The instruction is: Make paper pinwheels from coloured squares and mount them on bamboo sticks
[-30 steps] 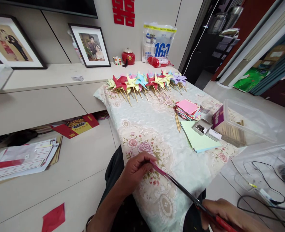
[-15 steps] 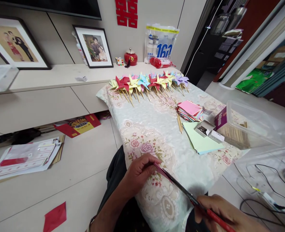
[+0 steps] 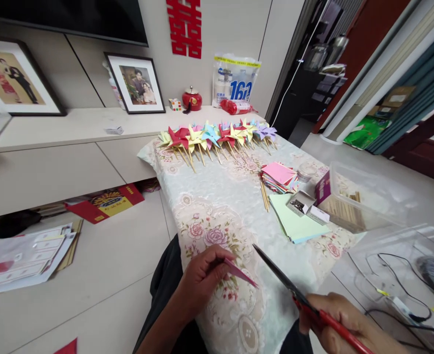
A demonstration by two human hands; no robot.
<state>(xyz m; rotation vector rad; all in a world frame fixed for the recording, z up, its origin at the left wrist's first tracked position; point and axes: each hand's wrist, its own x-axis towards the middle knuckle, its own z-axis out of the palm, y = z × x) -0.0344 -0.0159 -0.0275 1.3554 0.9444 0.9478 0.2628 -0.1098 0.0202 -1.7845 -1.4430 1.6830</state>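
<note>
Head view showed the left hand (image 3: 202, 280) pinching a folded pink paper (image 3: 241, 273) over the flowered tablecloth (image 3: 220, 196). Just right of it, apart from the paper, scissors (image 3: 286, 285) pointed up-left, their red handles gripped by the right hand (image 3: 344, 324). Farther right sat a clear plastic box (image 3: 364, 196).

One head-worn camera looks forward and down, close over the table (image 3: 231, 196).
</note>
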